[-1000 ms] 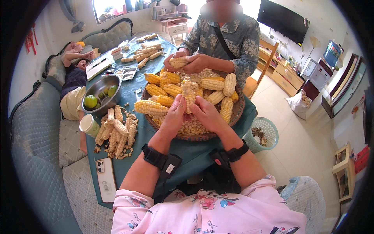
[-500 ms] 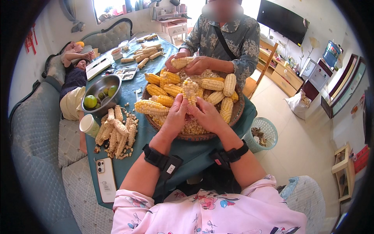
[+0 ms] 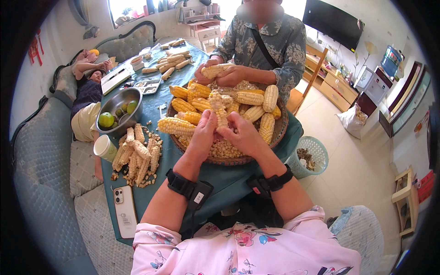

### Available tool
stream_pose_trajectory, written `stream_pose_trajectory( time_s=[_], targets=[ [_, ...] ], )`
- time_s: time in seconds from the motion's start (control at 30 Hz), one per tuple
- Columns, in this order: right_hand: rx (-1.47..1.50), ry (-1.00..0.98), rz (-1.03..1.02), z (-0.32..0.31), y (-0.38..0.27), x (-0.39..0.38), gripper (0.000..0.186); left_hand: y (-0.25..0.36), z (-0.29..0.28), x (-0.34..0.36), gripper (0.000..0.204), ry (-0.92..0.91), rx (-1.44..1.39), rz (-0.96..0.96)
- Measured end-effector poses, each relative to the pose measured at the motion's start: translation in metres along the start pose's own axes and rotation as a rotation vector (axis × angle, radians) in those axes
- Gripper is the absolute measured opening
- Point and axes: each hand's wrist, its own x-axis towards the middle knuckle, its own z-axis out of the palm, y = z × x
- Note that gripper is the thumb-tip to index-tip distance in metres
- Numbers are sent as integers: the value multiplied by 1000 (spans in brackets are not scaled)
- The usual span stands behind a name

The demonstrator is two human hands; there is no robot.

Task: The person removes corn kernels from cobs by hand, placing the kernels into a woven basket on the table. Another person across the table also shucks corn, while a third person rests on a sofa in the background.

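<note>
A partly shelled pale corn cob [image 3: 219,104] stands upright between my left hand [image 3: 205,133] and my right hand [image 3: 238,134], both closed on its lower part over a wide woven basket [image 3: 219,161]. Loose kernels [image 3: 227,150] lie in the basket beneath my hands. Several yellow and white ears [image 3: 178,126] fill it around them. Across the basket, a co-worker's hands [image 3: 232,76] hold another pale ear [image 3: 215,69].
On the blue cloth [image 3: 176,165] are stripped cobs [image 3: 140,158], a green cup [image 3: 104,147], a phone [image 3: 124,211], a steel bowl of green fruit [image 3: 118,129] and a tray [image 3: 147,86]. A person [image 3: 86,105] lies on the sofa. A mesh bin [image 3: 316,162] stands right.
The cob in my hands has tilted a little and my right thumb has shifted along it. The co-worker's ear has turned slightly.
</note>
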Motion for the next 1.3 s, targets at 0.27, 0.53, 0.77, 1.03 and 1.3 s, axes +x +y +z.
stream_pose_trajectory(
  time_s=[0.27, 0.53, 0.77, 1.03, 1.3],
  targets=[
    [149, 41, 11, 3, 22, 3, 25, -6, -11, 5, 28, -40, 20, -19],
    [139, 344, -32, 0, 18, 1, 18, -5, -7, 4, 32, -44, 188, 23],
    [197, 375, -61, -3, 17, -1, 14, -3, -7, 3, 33, -123, 111, -4],
    [244, 265, -8, -1, 13, -1, 26, -1, -5, 1, 38, -123, 102, -16],
    [201, 223, -93, -1, 6, -1, 27, -9, -8, 2, 46, -91, 102, -44]
  ],
)
